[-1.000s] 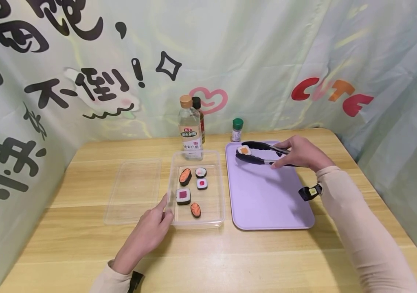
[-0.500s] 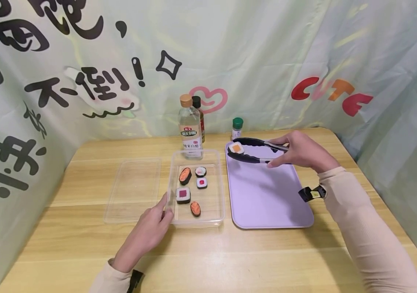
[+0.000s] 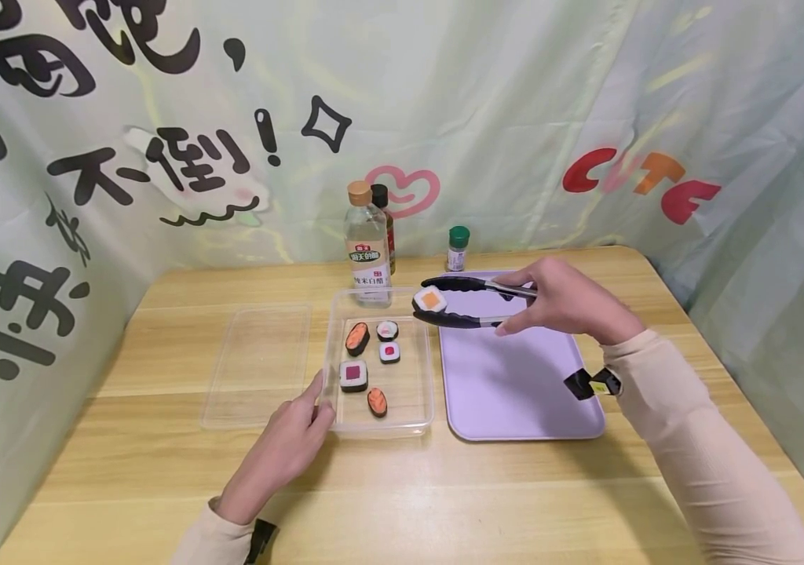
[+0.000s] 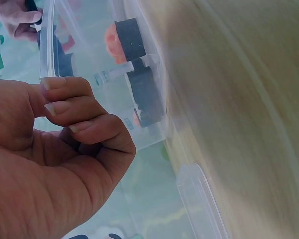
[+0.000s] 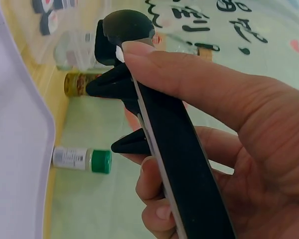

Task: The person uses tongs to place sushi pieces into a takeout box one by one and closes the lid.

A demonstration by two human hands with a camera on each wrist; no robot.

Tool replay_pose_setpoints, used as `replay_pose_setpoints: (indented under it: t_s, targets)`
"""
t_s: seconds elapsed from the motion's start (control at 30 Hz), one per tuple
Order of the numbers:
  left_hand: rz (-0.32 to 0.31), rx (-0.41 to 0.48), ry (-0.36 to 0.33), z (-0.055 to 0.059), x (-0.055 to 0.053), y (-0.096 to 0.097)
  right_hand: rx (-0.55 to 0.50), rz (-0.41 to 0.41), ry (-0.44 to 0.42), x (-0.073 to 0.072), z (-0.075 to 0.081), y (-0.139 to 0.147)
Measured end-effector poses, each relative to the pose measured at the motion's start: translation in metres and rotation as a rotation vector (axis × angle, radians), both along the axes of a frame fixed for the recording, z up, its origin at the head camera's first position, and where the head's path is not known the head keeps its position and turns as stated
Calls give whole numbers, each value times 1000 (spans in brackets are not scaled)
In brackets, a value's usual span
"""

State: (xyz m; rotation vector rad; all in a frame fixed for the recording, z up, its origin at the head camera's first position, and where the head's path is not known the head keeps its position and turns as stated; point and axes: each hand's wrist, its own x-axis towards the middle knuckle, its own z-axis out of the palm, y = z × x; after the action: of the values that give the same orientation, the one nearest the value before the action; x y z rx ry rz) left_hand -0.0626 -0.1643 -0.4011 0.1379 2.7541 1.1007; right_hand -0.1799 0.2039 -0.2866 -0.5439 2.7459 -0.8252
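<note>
My right hand grips black-tipped kitchen tongs around the middle of their arms. Between the tong tips is a sushi roll with an orange centre, held above the gap between the purple tray and the container's upper right corner. With fingers curled at the left wall, my left hand holds the clear plastic container. Inside lie an orange-topped sushi, another orange-topped piece and several rolls, one with a dark red square. In the right wrist view, thumb and fingers press the tongs from both sides.
The purple tray lies right of the container. A clear lid is flat on the table at left. Behind the container stand a vinegar bottle and a dark-capped bottle; a green-capped jar is behind the tray.
My right hand has moved left with the tongs, carrying the orange-centred roll from over the tray's upper left toward the container's edge. The left hand has stayed on the container.
</note>
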Motion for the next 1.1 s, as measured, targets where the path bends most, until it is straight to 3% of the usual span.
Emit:
replay_pose_setpoints:
  t_s: [0.7, 1.1]
  targets:
    - [-3, 1, 2, 0, 0, 0, 78, 198, -5, 5, -3, -41]
    - [-1, -5, 4, 1, -1, 1, 195, 281, -3, 2, 1, -63]
